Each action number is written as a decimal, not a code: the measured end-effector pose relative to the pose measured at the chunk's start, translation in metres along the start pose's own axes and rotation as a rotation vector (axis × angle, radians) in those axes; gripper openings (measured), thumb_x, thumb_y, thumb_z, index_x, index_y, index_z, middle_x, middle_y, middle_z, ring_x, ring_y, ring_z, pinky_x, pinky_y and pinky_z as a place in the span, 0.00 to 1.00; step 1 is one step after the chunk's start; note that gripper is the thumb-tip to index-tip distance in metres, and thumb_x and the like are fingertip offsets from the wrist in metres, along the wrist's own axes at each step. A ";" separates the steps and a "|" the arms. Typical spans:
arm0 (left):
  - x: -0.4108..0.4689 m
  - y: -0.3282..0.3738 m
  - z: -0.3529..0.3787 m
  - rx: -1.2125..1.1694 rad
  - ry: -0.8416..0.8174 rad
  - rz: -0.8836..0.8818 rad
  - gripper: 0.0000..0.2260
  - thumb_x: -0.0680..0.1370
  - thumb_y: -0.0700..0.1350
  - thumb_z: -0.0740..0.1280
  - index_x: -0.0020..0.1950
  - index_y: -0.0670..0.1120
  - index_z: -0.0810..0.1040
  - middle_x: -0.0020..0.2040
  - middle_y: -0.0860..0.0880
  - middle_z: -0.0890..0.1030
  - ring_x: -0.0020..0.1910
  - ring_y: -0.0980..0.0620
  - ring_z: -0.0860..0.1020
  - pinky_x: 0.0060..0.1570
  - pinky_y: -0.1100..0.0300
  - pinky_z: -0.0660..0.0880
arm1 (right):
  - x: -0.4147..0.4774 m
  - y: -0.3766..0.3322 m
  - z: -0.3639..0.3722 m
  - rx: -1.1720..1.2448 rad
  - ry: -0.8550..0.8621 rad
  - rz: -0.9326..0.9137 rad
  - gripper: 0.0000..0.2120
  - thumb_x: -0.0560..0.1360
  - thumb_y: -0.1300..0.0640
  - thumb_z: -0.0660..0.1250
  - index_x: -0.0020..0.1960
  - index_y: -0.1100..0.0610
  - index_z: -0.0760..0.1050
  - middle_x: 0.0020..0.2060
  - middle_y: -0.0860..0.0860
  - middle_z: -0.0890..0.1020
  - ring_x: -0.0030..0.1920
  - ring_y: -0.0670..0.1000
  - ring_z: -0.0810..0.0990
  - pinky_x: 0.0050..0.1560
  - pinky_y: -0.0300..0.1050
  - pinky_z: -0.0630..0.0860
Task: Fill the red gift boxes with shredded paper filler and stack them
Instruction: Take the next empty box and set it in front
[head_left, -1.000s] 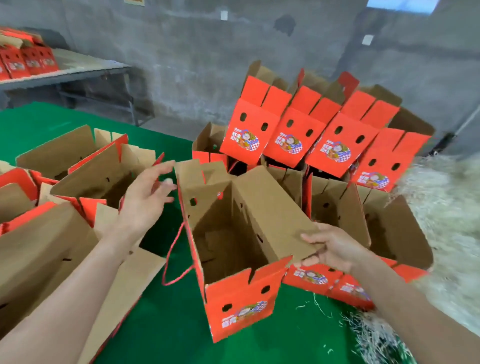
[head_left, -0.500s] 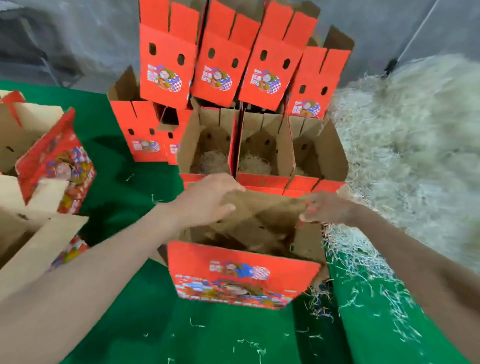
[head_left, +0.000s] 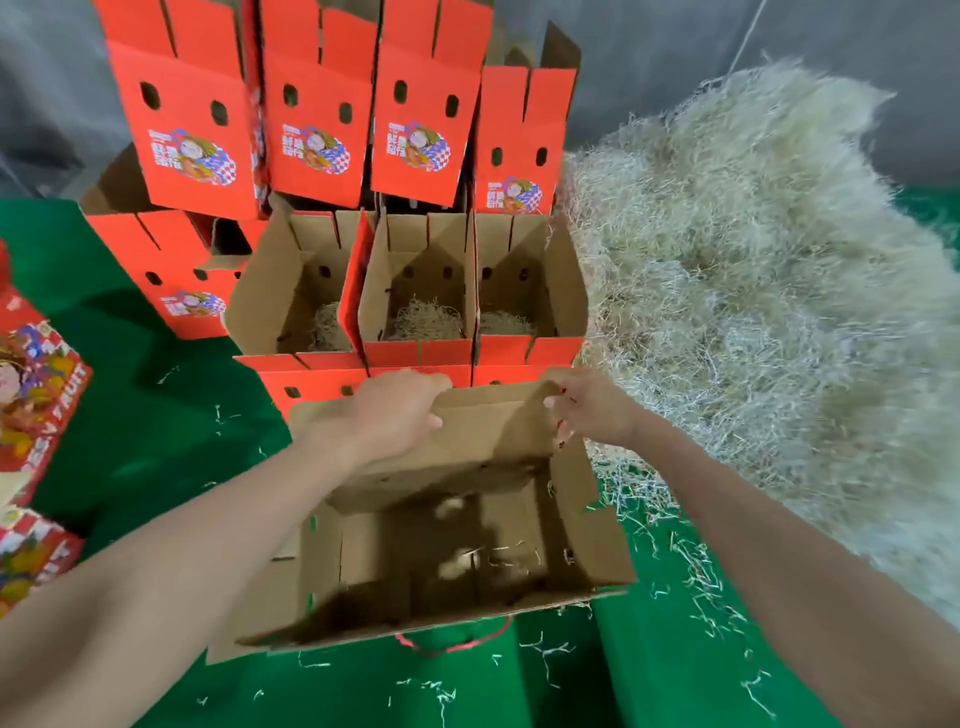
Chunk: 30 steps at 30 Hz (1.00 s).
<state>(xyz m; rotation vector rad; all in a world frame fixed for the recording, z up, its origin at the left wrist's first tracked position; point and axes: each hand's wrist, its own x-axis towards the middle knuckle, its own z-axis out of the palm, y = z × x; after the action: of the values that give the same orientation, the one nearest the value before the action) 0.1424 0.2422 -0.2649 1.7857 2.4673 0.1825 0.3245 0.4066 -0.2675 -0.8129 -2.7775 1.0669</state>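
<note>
An open brown cardboard gift box (head_left: 415, 566) sits on the green cloth table (head_left: 156, 415), near and in the middle. The left hand (head_left: 395, 415) curls its fingers over the far flap of this box and holds it. The right hand (head_left: 587, 410) pinches the far right corner of the same flap. Only a few bits of paper lie in the box. A red rope handle (head_left: 452, 644) peeks out at its near side. Just past the hands stand three open red boxes (head_left: 415, 358) in a row, each with a little filler inside. More red boxes (head_left: 311, 130) are stacked on top of them. A big pile of pale shredded paper (head_left: 753, 286) lies on the right
</note>
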 end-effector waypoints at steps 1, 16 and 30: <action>0.002 0.008 0.003 0.012 -0.013 0.007 0.12 0.75 0.46 0.67 0.58 0.48 0.73 0.52 0.45 0.80 0.53 0.43 0.77 0.39 0.55 0.67 | -0.004 0.006 -0.003 -0.025 0.003 -0.006 0.06 0.78 0.65 0.59 0.47 0.56 0.71 0.35 0.48 0.75 0.33 0.50 0.80 0.33 0.41 0.74; 0.072 0.119 0.003 0.009 -0.252 0.088 0.21 0.78 0.45 0.62 0.71 0.49 0.65 0.67 0.45 0.72 0.64 0.44 0.71 0.63 0.48 0.70 | -0.062 0.098 -0.049 -0.054 0.188 -0.045 0.10 0.78 0.61 0.62 0.58 0.58 0.78 0.51 0.51 0.82 0.47 0.46 0.80 0.52 0.41 0.77; 0.181 0.286 0.010 -0.607 -0.054 0.202 0.19 0.77 0.48 0.66 0.67 0.49 0.70 0.62 0.49 0.76 0.56 0.54 0.75 0.58 0.56 0.74 | -0.058 0.249 -0.220 -0.682 0.192 0.780 0.52 0.69 0.51 0.72 0.74 0.44 0.34 0.73 0.64 0.39 0.72 0.70 0.43 0.66 0.71 0.45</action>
<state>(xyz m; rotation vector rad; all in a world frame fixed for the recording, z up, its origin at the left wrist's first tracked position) 0.3561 0.5031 -0.2324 1.7118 1.8942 0.7878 0.5385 0.6665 -0.2518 -2.0379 -2.6665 -0.0263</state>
